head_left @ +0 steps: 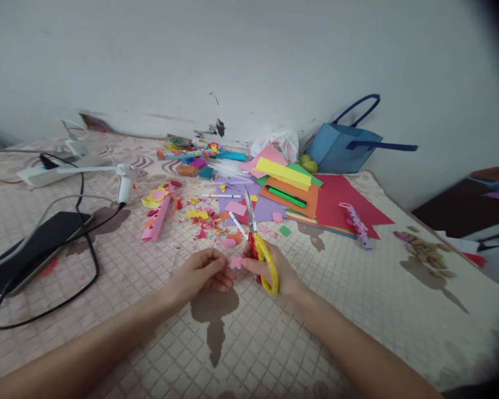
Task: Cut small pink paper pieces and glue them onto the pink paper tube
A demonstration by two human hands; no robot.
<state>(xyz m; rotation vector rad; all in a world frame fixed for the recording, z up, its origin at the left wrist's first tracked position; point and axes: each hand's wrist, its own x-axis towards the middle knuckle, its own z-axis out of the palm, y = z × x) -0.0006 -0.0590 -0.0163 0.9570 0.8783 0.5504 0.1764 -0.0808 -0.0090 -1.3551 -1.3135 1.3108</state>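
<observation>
A small pink paper flower (235,262) is between my two hands. My left hand (210,270) has its fingers pressed together at the flower's left edge. On the other side, my right hand (270,267) touches the flower with thumb and finger. It also holds scissors (266,263) with red and yellow handles, their blades pointing away from me. Just beyond the hands lie pink paper pieces (229,243) and many coloured scraps (205,221).
Coloured sheets (341,199) with a green cutter (286,196) lie behind. A blue bag (343,147) stands by the wall. Decorated paper rolls (160,219), a black device (37,244) with cables and a pile of nuts (428,254) lie around.
</observation>
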